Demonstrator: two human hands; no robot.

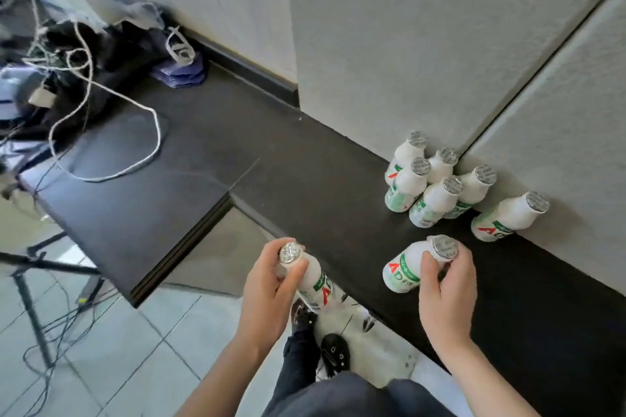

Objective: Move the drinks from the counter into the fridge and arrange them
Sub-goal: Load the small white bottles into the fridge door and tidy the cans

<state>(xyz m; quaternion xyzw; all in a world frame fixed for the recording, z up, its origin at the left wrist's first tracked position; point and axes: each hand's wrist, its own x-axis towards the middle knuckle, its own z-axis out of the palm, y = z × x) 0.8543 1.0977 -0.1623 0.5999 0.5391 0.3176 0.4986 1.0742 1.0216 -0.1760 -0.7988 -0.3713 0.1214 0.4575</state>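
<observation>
Left hand point(267, 284) grips raised bottle point(314, 272); right hand point(447, 288) clasps second bottle point(403, 267) on counter point(305, 186).

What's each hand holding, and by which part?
Left hand grips one white bottle around its neck and shoulder; right hand grips a second bottle around its neck, under the foil cap.

The white bottle point(313, 278) held by the left hand point(267, 288) has a label point(323, 291) with red letters "AD", seen sideways. The second bottle point(406, 267), gripped by the right hand point(447, 284), shows a red "A" and a pale "D". The lone bottle point(501, 218) standing apart at the right also carries a red "AD". In the group of bottles point(437, 195), the back bottle point(404, 152) shows only a red "A". The small green print and the marks on the foil caps point(443, 245) are too blurred to read.
</observation>
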